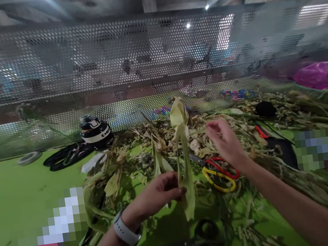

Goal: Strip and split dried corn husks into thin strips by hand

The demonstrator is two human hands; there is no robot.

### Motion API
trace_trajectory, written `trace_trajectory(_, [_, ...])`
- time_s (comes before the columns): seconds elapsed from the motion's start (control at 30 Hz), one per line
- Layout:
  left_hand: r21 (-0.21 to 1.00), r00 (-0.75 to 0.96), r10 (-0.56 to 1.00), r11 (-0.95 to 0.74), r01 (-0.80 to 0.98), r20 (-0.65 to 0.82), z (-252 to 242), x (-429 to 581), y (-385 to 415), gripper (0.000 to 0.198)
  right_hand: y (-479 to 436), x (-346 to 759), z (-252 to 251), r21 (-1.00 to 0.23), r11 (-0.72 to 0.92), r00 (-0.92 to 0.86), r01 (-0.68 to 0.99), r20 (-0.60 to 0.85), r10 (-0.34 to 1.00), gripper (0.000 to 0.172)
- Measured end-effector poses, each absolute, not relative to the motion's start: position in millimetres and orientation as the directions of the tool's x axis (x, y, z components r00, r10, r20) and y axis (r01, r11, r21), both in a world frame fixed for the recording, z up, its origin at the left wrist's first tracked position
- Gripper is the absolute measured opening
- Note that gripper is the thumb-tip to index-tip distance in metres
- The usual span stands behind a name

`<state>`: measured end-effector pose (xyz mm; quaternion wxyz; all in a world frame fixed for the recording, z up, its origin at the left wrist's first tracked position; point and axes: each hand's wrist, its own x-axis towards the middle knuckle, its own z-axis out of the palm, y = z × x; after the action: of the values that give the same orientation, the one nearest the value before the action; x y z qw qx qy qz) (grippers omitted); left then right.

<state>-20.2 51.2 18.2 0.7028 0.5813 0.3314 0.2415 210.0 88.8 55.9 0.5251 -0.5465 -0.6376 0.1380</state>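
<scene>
My left hand (163,189) pinches the lower part of a pale yellow-green leaf flower (179,117), which stands upright with a long flat leaf strip hanging down as its stem. To the right of the flower, apart from it, is my right hand (225,141). Its thumb and fingertips are drawn together; whatever they may hold is too small to make out. Below that hand lie scissors with red and yellow handles (221,176). Black-handled scissors (197,241) rest on the green surface nearer to me. A light watch strap circles my left wrist.
Dried leaves and stalks (142,142) lie heaped across the green table (18,190). A perforated metal panel (114,65) closes off the back. At left stand a black bottle (95,134) and a tape roll (29,157); at right, a black ball (265,109) and a purple bag (324,75).
</scene>
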Motion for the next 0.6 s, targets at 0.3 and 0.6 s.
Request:
trace_trajectory(0.3, [0.963, 0.597, 0.782, 0.264, -0.056, -0.180, 20, -23, 54, 0.031, 62, 173, 39, -0.832, 0.325, -0.534, 0.449, 0.042, 0.844, 0.033])
trace_trajectory(0.6, [0.959, 0.508, 0.824, 0.283, 0.015, -0.251, 22, -27, 57, 0.035, 63, 169, 33, -0.908, 0.258, -0.525, 0.331, 0.050, 0.850, 0.028])
